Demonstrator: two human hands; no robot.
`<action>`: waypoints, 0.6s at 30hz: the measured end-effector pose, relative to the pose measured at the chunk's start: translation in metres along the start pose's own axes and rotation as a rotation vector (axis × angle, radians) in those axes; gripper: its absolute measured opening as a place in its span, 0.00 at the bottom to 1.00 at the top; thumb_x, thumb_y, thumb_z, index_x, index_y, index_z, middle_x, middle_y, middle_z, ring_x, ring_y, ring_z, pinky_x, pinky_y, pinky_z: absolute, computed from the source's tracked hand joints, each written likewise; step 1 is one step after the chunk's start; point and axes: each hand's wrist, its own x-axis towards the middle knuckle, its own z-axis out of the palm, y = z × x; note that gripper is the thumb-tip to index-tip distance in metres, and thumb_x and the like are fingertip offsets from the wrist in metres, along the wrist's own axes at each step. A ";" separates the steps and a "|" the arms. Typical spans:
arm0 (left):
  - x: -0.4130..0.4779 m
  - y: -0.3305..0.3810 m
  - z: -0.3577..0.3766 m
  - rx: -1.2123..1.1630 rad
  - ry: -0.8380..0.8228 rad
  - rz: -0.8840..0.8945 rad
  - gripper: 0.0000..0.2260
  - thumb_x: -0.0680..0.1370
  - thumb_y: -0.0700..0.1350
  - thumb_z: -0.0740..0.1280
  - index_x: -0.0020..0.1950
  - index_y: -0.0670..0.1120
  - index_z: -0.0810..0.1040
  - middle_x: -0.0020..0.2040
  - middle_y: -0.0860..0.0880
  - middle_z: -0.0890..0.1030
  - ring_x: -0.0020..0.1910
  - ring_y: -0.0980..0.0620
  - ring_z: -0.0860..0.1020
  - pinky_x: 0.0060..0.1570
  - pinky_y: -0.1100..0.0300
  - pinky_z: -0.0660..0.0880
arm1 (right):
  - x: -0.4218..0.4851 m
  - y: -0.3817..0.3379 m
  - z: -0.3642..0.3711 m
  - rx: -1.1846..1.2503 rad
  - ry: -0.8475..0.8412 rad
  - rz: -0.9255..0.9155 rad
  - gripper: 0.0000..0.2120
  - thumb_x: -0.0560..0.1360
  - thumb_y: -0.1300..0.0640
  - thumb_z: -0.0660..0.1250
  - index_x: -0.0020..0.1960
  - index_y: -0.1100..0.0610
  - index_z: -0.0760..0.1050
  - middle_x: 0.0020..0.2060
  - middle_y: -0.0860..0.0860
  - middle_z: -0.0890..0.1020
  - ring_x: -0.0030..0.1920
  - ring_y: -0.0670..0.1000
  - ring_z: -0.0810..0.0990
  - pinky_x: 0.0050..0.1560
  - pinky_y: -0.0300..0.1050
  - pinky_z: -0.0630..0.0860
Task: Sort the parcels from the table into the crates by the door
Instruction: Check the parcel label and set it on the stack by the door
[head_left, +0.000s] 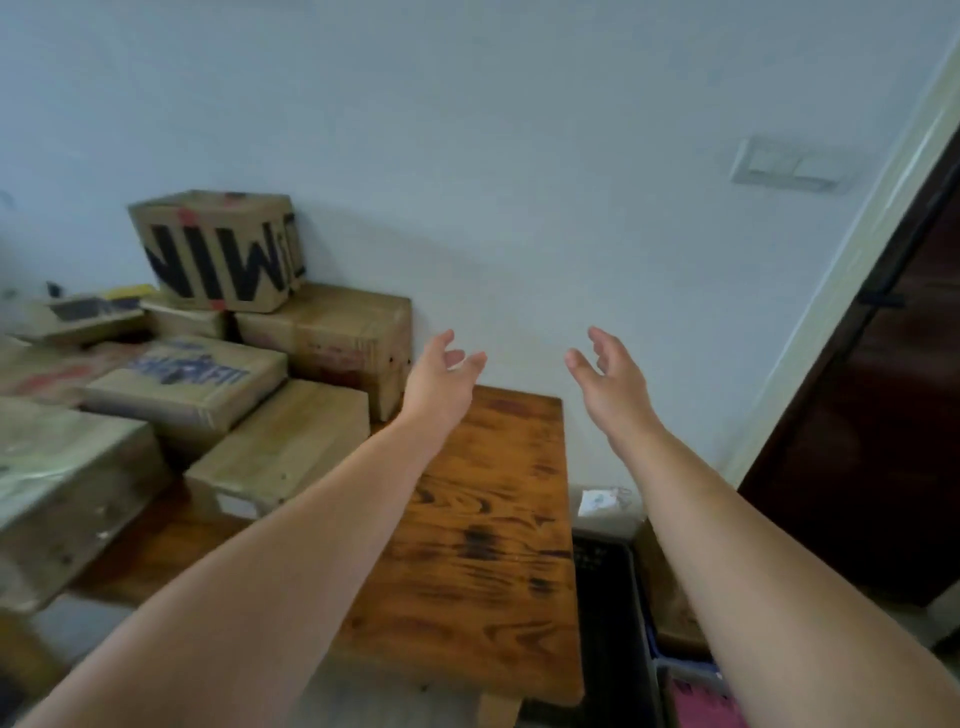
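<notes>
table: glossy grained wood | parcels: matt cardboard | wall: matt paint

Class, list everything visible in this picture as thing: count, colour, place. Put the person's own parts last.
cardboard parcels: about eight, brown, stacked on the table's left half
table: one, brown wood, centre
black crate: one, black, on the floor right of the table
blue crate: one, blue, only its rim showing, right of the black crate
switch plate: one, white, wall at upper right
door: one, dark brown, right edge
left hand: one, open, empty, above the table's far end
right hand: one, open, empty, beside the left
</notes>
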 end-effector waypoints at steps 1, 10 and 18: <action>0.005 -0.001 -0.024 -0.004 0.026 0.007 0.25 0.79 0.51 0.65 0.74 0.51 0.63 0.65 0.50 0.74 0.55 0.51 0.74 0.48 0.58 0.73 | -0.001 -0.013 0.021 0.016 0.000 -0.006 0.25 0.79 0.50 0.62 0.74 0.54 0.62 0.73 0.51 0.66 0.73 0.51 0.63 0.71 0.48 0.61; 0.062 -0.023 -0.239 0.050 0.155 0.056 0.24 0.79 0.51 0.64 0.74 0.53 0.61 0.67 0.52 0.73 0.62 0.51 0.73 0.61 0.53 0.72 | 0.000 -0.105 0.212 0.148 -0.069 -0.014 0.26 0.79 0.48 0.62 0.74 0.52 0.61 0.73 0.50 0.65 0.73 0.50 0.63 0.69 0.47 0.61; 0.129 -0.064 -0.337 0.083 0.299 0.006 0.24 0.79 0.51 0.63 0.74 0.51 0.62 0.67 0.51 0.73 0.52 0.57 0.73 0.38 0.65 0.70 | 0.047 -0.133 0.331 0.154 -0.158 0.012 0.27 0.79 0.48 0.62 0.75 0.51 0.60 0.74 0.52 0.64 0.73 0.52 0.63 0.70 0.51 0.62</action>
